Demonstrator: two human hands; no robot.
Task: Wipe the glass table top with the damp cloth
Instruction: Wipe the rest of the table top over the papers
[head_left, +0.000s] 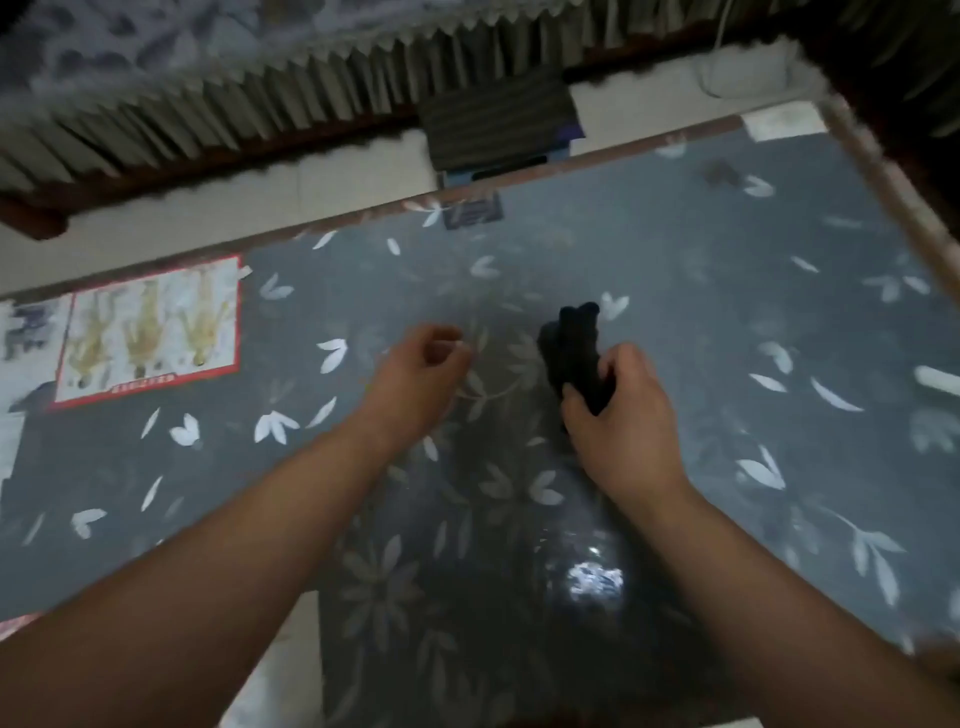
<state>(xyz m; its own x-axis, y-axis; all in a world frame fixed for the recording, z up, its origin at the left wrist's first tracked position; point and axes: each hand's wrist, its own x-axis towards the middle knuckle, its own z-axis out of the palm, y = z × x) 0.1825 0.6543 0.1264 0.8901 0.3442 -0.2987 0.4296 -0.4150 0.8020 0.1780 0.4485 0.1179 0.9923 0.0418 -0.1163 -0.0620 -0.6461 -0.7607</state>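
Note:
The glass table top (701, 291) lies over a grey sheet printed with white leaves and fills most of the view. My right hand (621, 415) grips a dark, bunched cloth (574, 353), which sticks up and away from my fingers just above the glass near the middle. My left hand (418, 374) hovers to the left of the cloth, apart from it, fingers loosely curled with nothing in them. A bright reflection (595, 579) shines on the glass between my forearms.
A red-bordered picture (148, 332) lies under the glass at the left. A dark striped mat (498, 122) sits on the pale floor beyond the far edge. A pleated bed skirt (208, 98) runs along the back. The table's right edge (893, 208) has a brown rim.

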